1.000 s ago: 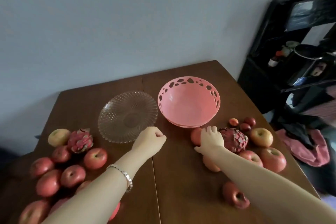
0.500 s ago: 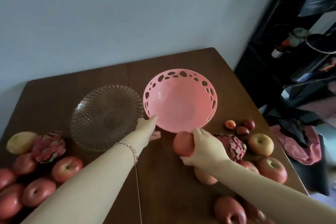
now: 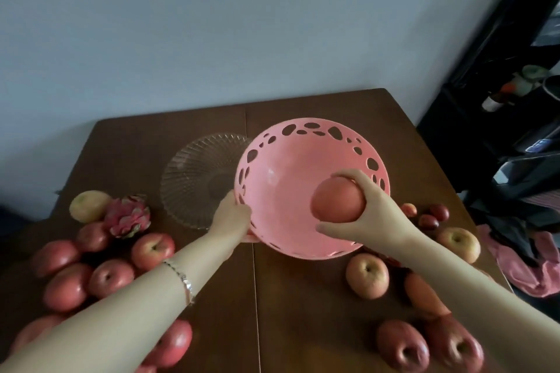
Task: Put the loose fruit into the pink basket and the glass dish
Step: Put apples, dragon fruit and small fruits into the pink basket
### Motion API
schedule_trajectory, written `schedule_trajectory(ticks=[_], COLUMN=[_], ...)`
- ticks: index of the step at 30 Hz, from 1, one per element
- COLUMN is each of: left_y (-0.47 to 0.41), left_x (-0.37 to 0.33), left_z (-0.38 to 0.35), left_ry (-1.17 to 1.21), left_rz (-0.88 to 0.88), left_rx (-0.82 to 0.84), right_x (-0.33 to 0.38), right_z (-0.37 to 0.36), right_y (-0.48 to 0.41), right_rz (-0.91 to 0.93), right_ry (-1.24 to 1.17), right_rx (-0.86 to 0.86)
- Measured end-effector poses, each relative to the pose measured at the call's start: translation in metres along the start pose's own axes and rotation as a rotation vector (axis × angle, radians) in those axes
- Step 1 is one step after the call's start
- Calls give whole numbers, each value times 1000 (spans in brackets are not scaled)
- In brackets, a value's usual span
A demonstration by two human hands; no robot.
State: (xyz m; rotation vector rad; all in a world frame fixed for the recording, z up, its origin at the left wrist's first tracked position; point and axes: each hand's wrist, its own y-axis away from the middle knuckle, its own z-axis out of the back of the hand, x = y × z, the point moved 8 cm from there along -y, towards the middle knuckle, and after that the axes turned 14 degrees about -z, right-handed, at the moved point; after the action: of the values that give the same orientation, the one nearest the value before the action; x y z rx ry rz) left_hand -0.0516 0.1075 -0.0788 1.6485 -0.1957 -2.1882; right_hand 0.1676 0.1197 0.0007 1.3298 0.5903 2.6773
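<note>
Over the tilted pink basket (image 3: 291, 197), my right hand (image 3: 374, 215) held 1 red apple (image 3: 338, 200), fingers curled over its top and thumb wrapped beneath, so the fruit hung above the basket's smooth inner wall and not yet on it. My left hand (image 3: 231, 215) was closed on the basket's near rim beside the cut-out holes, tipping the bowl toward me, its far edge overlapping the glass dish (image 3: 197, 179) in view; I could not tell whether they touched. Both held no fruit. I judged the apple firm, fairly heavy and smooth-skinned, best cupped around its widest part and set down low, since it would bruise or roll if dropped. The basket looked light, thin plastic that would slide on the brown table (image 3: 303, 312) unless pinned at the rim. More apples and a dragon fruit (image 3: 127, 216) lay loose at the left, with other apples and small plums (image 3: 433, 216) at the right.
</note>
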Motion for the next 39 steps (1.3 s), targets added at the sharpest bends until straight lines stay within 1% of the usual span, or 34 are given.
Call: schedule_trajectory(ticks=[2,4,6,9,11,13,17,19,21,22,23,24,25,26,27,28,30,31,32,33,35,37,38,39], left_y=[26,51,71,92,98,100,103,104,106,106,106,106,107,107,106,102,97,95,93,90,85,83,82,82], left_x=[5,20,39,78,98,115,130,135,135,131,121,106,88,76,71,73,88,95,99,103,105,107,106,106], left_z=[24,45,60,67,64,60,49,46,44,43,41,38,32,25,15,5,-19,-27,-33,-37,-40,-39,-40,-40], left_ry=[-70,-128,-171,-213,-226,-237,-236,-254,-386,-512,-645,-753,-820,-851,-872,-880,-941,-997,-1049,-1089,-1101,-1049,-1033,-1029], left_rz=[-13,-18,0,78,115,126,168,194,194,152,65,-80,-251,-384,-451,-461,-386,-348,-325,-303,-263,-231,-234,-243], left_rx=[10,13,7,35,62,78,93,94,111,123,112,80,40,31,79,164,379,458,503,522,506,466,455,441], right_x=[9,8,-5,-35,-57,-73,-80,-76,-74,-75,-77,-80,-84,-85,-87,-87,-86,-83,-79,-73,-60,-63,-71,-85], right_z=[-18,-48,-85,-144,-172,-190,-214,-226,-237,-241,-243,-245,-246,-245,-242,-237,-222,-212,-196,-175,-120,-68,-50,-42], right_y=[10,16,18,23,22,17,15,18,22,23,23,23,23,23,22,23,24,24,24,22,17,9,5,1], right_rz=[-7,-61,-158,-382,-444,-397,-218,-134,-76,-71,-80,-89,-95,-94,-94,-99,-124,-110,-78,-29,78,105,75,25], right_ry=[3,-12,-86,-277,-240,-71,277,418,510,527,527,516,500,490,480,458,404,409,435,454,418,402,449,537], right_rx=[66,156,256,425,421,344,198,180,191,207,233,266,301,329,348,365,393,394,363,291,73,-130,-166,-142])
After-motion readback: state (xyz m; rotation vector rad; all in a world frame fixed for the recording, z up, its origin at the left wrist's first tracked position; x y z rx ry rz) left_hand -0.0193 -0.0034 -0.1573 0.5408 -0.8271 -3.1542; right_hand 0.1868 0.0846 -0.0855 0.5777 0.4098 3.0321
